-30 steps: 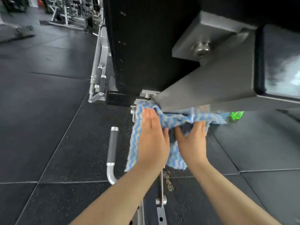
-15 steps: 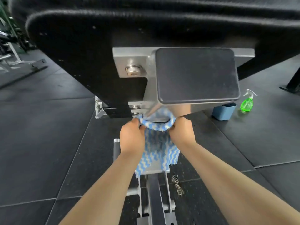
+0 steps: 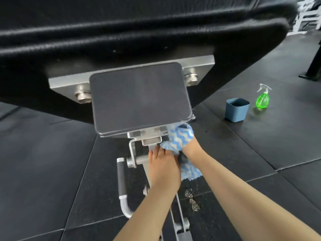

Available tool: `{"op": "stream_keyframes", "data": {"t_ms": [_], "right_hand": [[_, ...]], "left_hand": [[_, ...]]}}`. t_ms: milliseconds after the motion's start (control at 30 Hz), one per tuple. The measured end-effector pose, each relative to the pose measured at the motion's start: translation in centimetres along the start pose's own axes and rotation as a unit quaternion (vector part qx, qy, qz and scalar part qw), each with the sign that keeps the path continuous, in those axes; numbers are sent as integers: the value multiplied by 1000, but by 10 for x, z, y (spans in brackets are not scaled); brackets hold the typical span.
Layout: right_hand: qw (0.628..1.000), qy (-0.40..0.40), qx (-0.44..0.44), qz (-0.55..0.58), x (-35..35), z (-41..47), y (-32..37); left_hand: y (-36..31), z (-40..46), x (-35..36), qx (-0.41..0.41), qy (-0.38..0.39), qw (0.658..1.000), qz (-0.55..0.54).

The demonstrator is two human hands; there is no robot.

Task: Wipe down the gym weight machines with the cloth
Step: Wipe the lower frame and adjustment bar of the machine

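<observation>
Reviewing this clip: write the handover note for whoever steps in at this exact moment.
Right hand: wrapped in the cloth, pressing it against the metal bracket under the bench pad.
Left hand: fingers straight, resting by the bracket and touching the cloth's lower fold.
Spray bottle and blue cup stand on the floor at right.
Done: cannot tell.
Left: finish the bracket, then the frame.

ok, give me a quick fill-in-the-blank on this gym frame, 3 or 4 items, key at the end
1. The cloth has wavy stripes of white and ____.
2. The right hand holds the cloth against the machine's metal ____, under the black pad.
3. The liquid in the spray bottle is ____.
4. The blue cup stands on the ____, beside the spray bottle.

Missing words: blue; bracket; green; floor
</observation>
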State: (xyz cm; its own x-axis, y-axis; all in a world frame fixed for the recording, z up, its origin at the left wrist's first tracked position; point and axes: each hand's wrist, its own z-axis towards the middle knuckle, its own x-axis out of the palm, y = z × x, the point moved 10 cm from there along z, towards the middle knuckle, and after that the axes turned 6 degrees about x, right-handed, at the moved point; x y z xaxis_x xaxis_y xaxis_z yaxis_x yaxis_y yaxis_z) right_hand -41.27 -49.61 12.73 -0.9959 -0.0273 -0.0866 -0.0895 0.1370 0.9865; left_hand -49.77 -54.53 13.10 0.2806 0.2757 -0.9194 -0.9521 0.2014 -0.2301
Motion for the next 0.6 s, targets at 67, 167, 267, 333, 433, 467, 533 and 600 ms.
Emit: {"op": "stream_keyframes", "data": {"t_ms": [67,167,267,333,433,467,533,600], "right_hand": [[999,31,36,-26,8,6,3],[999,25,44,10,10,10,-5],[999,-14,16,-26,5,1,-21],[999,-32,37,3,2,-10,-36],[999,-33,15,-25,3,-24,-37],[999,-29,14,-17,3,-31,-38],[999,-41,6,-28,0,-50,-38],[997,-70,0,-20,-4,-66,-42]], "left_hand": [[-4,10,-3,13,-2,1000,-1],[-1,5,-8,42,-9,999,3],[-2,-3,-9,90,-45,995,22],[-7,-8,-11,127,-65,989,40],[-6,-22,-5,161,-54,985,12],[-6,-32,-6,172,-53,984,3],[-4,-57,-10,196,-77,977,-31],[8,-74,-12,178,-93,974,-100]]}}
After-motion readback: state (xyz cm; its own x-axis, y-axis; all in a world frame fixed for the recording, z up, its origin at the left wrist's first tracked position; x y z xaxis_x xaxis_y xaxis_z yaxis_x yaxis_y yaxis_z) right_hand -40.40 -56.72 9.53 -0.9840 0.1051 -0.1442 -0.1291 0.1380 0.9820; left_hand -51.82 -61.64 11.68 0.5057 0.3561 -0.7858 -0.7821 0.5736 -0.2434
